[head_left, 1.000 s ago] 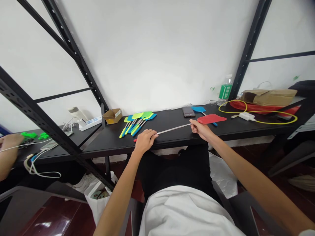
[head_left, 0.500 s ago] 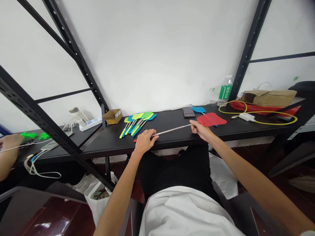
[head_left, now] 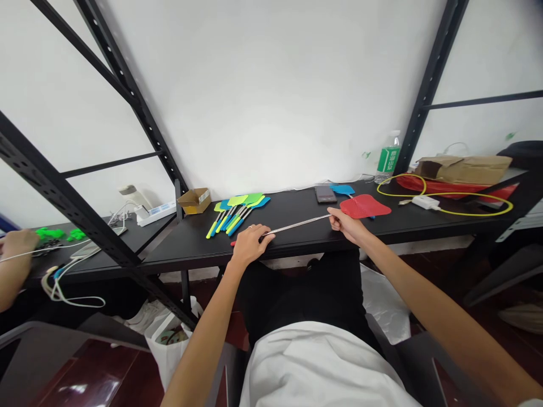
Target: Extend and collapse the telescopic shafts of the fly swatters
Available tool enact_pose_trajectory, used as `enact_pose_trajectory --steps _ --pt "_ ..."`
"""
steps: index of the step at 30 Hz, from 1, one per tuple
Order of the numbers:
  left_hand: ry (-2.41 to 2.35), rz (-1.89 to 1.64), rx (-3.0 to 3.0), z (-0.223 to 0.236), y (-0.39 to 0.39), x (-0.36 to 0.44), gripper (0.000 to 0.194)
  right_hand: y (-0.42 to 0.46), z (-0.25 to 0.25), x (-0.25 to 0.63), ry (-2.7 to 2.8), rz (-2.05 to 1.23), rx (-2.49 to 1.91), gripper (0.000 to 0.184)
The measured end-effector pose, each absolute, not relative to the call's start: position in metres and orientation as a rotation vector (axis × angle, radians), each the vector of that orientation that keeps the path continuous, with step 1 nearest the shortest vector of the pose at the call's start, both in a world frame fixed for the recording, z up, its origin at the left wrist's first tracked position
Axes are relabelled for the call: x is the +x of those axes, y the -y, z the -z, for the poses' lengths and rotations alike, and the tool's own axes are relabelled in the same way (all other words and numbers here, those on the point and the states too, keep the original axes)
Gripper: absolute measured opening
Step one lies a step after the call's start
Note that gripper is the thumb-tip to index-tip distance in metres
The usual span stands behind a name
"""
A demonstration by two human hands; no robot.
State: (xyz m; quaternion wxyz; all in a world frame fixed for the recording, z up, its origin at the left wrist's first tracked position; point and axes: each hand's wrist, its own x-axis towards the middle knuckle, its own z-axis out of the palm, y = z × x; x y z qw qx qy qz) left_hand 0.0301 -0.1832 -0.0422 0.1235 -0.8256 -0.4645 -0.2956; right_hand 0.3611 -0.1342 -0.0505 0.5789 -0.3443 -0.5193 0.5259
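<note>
A red fly swatter (head_left: 365, 207) with an extended silver shaft lies across the front of the black table (head_left: 186, 240) between my hands. My left hand (head_left: 250, 243) is closed around its handle end, and the red tip of the handle shows past my fingers. Close to the red head, my right hand (head_left: 345, 225) pinches the shaft. Several green, yellow-green and blue fly swatters (head_left: 237, 212) lie bunched beyond my left hand, handles towards me. Behind the red head is a blue fly swatter (head_left: 342, 189), partly covered by it.
A dark phone (head_left: 326, 194) lies near the wall, left of a water bottle (head_left: 387, 158). A small open cardboard box (head_left: 194, 201) stands at the left. Yellow cable (head_left: 475, 213) loops at the right. Another person's hand (head_left: 19, 249) is at far left, near green pieces (head_left: 50, 233).
Almost nothing differs. My left hand has shifted very slightly on the handle; the red fly swatter and my right hand stay in place.
</note>
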Motion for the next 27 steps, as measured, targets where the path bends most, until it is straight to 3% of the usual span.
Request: enact_pose_trajectory --steps 5,12,21,27 --pt "1.373 0.886 -2.405 0.0438 0.1824 0.029 0.023 0.1356 0.0489 0.3599 1.211 -1.234 -0.805 0.048" --pt "1.344 0.851 -2.438 0.0411 0.1823 0.0289 0.036 0.1372 0.0474 0.3591 1.194 -1.245 -0.804 0.047" --pt "1.35 0.897 -2.397 0.043 0.1834 0.0292 0.024 0.1368 0.047 0.3592 1.174 -1.257 -0.803 0.048" --pt "1.322 0.853 -2.429 0.0418 0.1824 0.0289 0.035 0.1371 0.0466 0.3587 1.177 -1.258 -0.805 0.048"
